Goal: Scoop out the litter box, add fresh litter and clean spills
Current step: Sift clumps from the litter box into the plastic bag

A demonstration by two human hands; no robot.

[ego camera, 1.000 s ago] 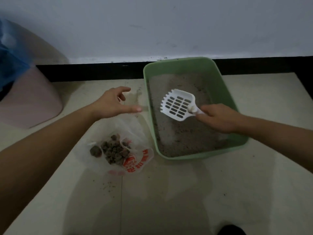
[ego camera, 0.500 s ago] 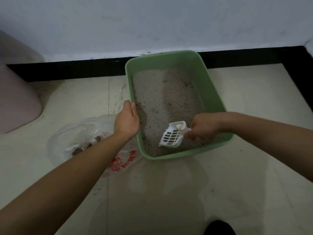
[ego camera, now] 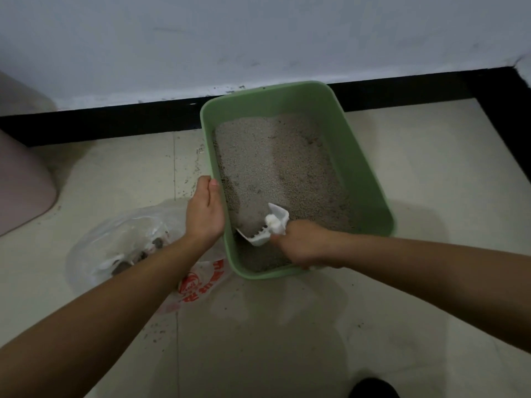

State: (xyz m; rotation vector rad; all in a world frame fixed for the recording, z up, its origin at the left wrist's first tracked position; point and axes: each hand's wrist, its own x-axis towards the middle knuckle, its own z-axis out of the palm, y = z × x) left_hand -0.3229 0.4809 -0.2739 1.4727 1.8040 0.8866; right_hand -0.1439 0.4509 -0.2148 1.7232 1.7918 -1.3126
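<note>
A green litter box (ego camera: 365, 168) sits on the tiled floor against the wall, filled with grey litter (ego camera: 275, 168). My right hand (ego camera: 304, 245) grips the handle of a white slotted scoop (ego camera: 268, 225), whose blade is dug into the litter at the box's near left corner. My left hand (ego camera: 205, 211) holds the box's left rim. A clear plastic bag (ego camera: 129, 242) with red print lies on the floor left of the box, with brown clumps (ego camera: 138, 257) inside it, partly hidden by my left forearm.
Loose litter grains (ego camera: 189, 179) are scattered on the floor left of the box and near the bag. A pink bin (ego camera: 20, 182) stands at the far left. A black skirting strip (ego camera: 100, 122) runs along the wall. A dark shoe tip (ego camera: 373, 389) shows at the bottom.
My left hand moved from above the bag to the box's left rim. My right hand lowered the scoop from above the litter and pushed it into the litter at the near corner.
</note>
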